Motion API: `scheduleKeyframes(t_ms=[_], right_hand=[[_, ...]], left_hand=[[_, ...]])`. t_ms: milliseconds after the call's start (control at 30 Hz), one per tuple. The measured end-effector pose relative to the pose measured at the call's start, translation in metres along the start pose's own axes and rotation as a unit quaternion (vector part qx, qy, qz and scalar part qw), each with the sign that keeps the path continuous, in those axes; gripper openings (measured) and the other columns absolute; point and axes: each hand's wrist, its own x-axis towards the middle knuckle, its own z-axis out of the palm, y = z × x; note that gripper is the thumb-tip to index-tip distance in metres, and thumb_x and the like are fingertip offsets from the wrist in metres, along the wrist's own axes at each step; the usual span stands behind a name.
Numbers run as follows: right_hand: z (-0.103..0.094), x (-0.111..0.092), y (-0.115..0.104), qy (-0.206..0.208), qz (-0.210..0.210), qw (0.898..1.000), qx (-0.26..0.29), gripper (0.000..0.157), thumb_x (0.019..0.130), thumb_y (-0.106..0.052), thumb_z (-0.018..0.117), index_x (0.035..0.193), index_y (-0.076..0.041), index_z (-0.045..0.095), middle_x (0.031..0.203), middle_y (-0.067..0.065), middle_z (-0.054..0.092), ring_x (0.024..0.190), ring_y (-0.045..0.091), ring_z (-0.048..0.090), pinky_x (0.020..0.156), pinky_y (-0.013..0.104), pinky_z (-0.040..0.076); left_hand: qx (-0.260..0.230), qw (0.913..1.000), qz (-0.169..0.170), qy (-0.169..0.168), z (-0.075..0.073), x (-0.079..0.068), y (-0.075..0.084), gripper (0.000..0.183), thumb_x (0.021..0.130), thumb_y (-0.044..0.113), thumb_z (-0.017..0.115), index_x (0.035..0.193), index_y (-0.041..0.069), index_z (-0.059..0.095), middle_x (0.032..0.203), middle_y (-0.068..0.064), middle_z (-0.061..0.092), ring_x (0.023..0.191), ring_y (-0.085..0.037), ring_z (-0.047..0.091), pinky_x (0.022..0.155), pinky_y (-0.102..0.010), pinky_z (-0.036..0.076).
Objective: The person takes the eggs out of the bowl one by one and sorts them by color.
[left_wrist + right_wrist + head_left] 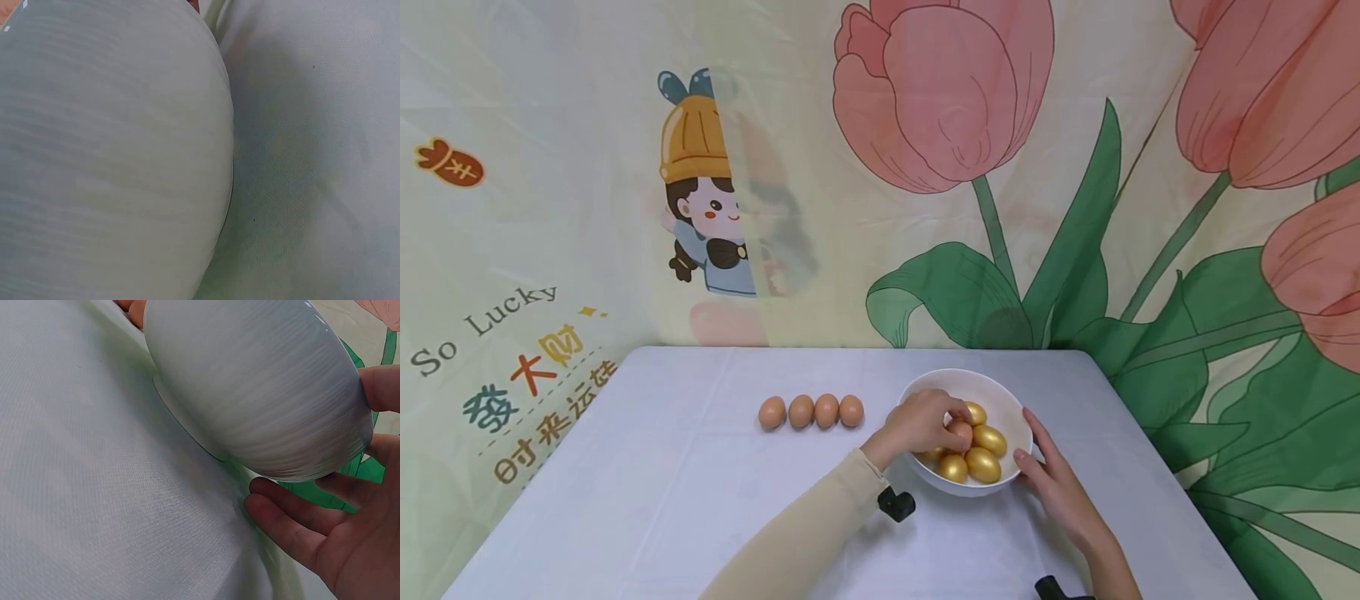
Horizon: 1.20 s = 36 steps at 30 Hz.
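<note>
A pale cloth backdrop (805,108) printed with large pink tulips, green leaves, a cartoon figure and lettering hangs behind a table covered in smooth white cloth (625,500). A beige long sleeve (797,537) covers the left arm, which reaches in from the near edge. Right of the table's middle stands a round, glossy white bowl (943,382); its plain outer wall fills much of both wrist views.

The bare right hand (1060,475) holds the bowl's right side, thumb and fingers spread against the wall near the rim, with the lower fingers beneath its curve in the right wrist view. The bare left hand (921,421) is inside the bowl, thumb and fingers narrowed around a smooth brown egg (960,432).

A small black wrist device (897,504) sits at the left cuff, and another black device (1060,588) shows near the right forearm.

Around the held egg lie at least five shiny golden eggs (989,441), partly covered by the left hand. Four matching brown eggs (801,412) stand in a close row on the cloth, left of the bowl.
</note>
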Motion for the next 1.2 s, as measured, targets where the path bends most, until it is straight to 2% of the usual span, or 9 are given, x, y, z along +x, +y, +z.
scheduleKeyframes(t_ms=[233,400,600,800,1000,1200], right_hand=[[0.0,0.0,0.0,-0.001,0.004,1.0,-0.001,0.071,0.114,-0.033,0.05,0.172,-0.03,0.01,0.176,0.021,0.011,0.147,0.055,0.041,0.109,0.047,0.053],[0.001,0.0,-0.001,-0.002,0.008,1.0,-0.003,0.072,0.114,-0.034,0.05,0.172,-0.03,0.009,0.176,0.021,0.012,0.148,0.055,0.041,0.109,0.048,0.053],[0.001,0.002,-0.003,0.002,0.015,1.0,-0.007,0.071,0.113,-0.036,0.051,0.172,-0.032,0.01,0.176,0.019,0.012,0.148,0.055,0.041,0.11,0.05,0.052],[0.002,0.002,-0.003,0.002,0.019,1.0,-0.008,0.073,0.113,-0.039,0.051,0.172,-0.03,0.01,0.176,0.02,0.012,0.147,0.055,0.041,0.109,0.05,0.054],[0.002,0.002,-0.003,0.005,0.011,1.0,-0.012,0.071,0.113,-0.038,0.05,0.172,-0.031,0.01,0.175,0.02,0.014,0.146,0.055,0.042,0.108,0.046,0.055],[0.002,0.002,-0.003,0.008,0.003,1.0,-0.013,0.07,0.114,-0.037,0.049,0.172,-0.029,0.011,0.175,0.021,0.014,0.146,0.057,0.042,0.107,0.045,0.055]], left_hand=[[-0.02,0.9994,0.018,0.023,0.0,0.0,-0.005,0.028,0.09,0.034,0.083,0.117,0.025,0.079,0.111,0.012,0.071,0.106,-0.009,0.061,0.095,-0.023,0.049],[-0.059,0.9977,0.02,0.028,-0.002,-0.002,-0.008,0.031,0.091,0.035,0.085,0.12,0.026,0.078,0.111,0.014,0.07,0.1,-0.005,0.059,0.094,-0.024,0.049],[-0.128,0.9909,0.037,0.017,-0.008,-0.002,-0.011,0.032,0.093,0.033,0.085,0.121,0.023,0.078,0.112,0.017,0.071,0.093,-0.006,0.065,0.086,-0.02,0.053],[-0.187,0.9816,0.032,0.019,-0.017,-0.007,-0.016,0.036,0.092,0.036,0.086,0.125,0.027,0.076,0.122,0.015,0.068,0.095,-0.004,0.069,0.088,-0.021,0.057],[-0.218,0.9752,0.029,0.028,-0.034,-0.018,-0.016,0.036,0.092,0.032,0.085,0.127,0.029,0.075,0.125,0.015,0.068,0.097,-0.003,0.071,0.091,-0.023,0.058],[-0.226,0.9719,0.047,0.047,-0.065,-0.04,-0.028,0.04,0.092,0.026,0.086,0.13,0.023,0.074,0.128,0.009,0.068,0.1,-0.008,0.074,0.095,-0.025,0.059]])
